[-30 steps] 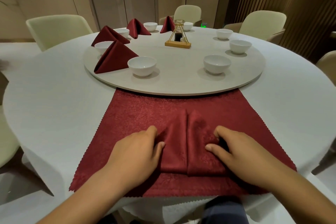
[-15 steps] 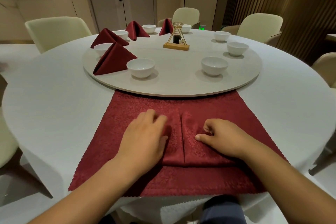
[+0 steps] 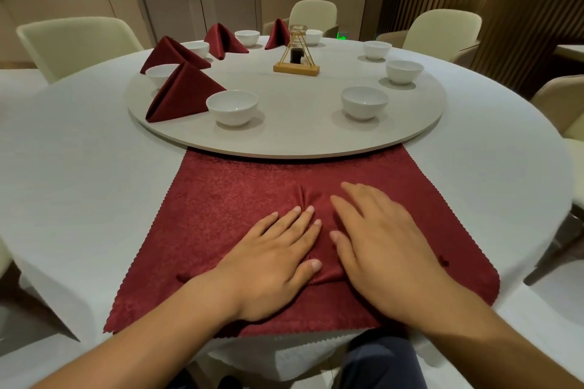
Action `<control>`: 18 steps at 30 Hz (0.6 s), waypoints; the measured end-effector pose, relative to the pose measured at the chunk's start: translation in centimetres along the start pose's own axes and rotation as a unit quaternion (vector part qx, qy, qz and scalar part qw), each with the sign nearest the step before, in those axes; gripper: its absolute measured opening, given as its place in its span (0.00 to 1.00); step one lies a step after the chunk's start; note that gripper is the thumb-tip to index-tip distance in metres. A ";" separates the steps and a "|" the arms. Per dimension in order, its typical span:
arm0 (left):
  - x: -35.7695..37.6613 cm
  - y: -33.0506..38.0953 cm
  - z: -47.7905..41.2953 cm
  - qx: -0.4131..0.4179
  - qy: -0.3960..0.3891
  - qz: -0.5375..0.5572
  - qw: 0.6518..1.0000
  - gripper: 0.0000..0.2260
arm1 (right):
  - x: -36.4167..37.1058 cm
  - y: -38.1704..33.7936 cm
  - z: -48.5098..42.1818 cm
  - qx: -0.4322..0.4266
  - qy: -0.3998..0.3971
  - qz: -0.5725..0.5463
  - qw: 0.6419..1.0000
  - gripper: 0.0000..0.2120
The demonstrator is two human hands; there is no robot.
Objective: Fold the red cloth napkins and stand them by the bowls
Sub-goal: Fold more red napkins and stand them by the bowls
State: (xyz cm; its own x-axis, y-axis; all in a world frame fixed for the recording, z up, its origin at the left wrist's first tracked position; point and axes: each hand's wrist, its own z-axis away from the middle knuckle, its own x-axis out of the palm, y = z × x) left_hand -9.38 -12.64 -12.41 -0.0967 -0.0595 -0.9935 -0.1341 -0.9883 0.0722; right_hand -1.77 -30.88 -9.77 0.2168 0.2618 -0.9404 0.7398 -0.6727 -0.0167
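Observation:
A folded red napkin (image 3: 319, 240) lies on a larger red cloth (image 3: 227, 199) spread at the table's near edge. My left hand (image 3: 275, 262) and my right hand (image 3: 379, 246) both press flat on the folded napkin, fingers straight, covering most of it. Only its middle seam shows between them. On the round turntable (image 3: 300, 133) several folded red napkins stand by white bowls; the nearest standing napkin (image 3: 181, 93) is next to a bowl (image 3: 232, 107). Another bowl (image 3: 364, 102) at the near right has no napkin beside it.
A small wooden stand with a gold frame (image 3: 296, 55) sits mid-turntable. Two more bowls (image 3: 404, 71) stand at the right rim. Cream chairs (image 3: 76, 41) ring the white-clothed table (image 3: 79, 151). The red cloth's far edge runs under the turntable's rim.
Both hands went from curled at the folded napkin's sides to lying flat on top of it, closer together, with fingers stretched forward.

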 end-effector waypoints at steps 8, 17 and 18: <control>0.3 0.0 -0.1 -0.007 -0.003 -0.016 1.000 0.33 | 4.0 0.2 5.7 -0.070 -0.076 0.036 0.994 0.32; 0.4 -0.2 0.0 -0.006 -0.010 -0.016 1.000 0.36 | 1.8 6.0 9.0 0.022 -0.115 -0.017 0.993 0.30; 0.4 -0.2 0.0 -0.005 -0.008 -0.017 1.000 0.36 | 1.7 6.1 9.1 0.030 -0.125 -0.021 0.992 0.31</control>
State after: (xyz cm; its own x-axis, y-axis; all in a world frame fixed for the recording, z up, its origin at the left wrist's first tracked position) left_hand -9.38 -12.50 -12.82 -0.1085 -0.0227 -0.9938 -0.1275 -0.9912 0.0366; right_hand -2.71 -40.86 -14.54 0.0164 0.1170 -0.9930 0.7047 -0.7059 -0.0715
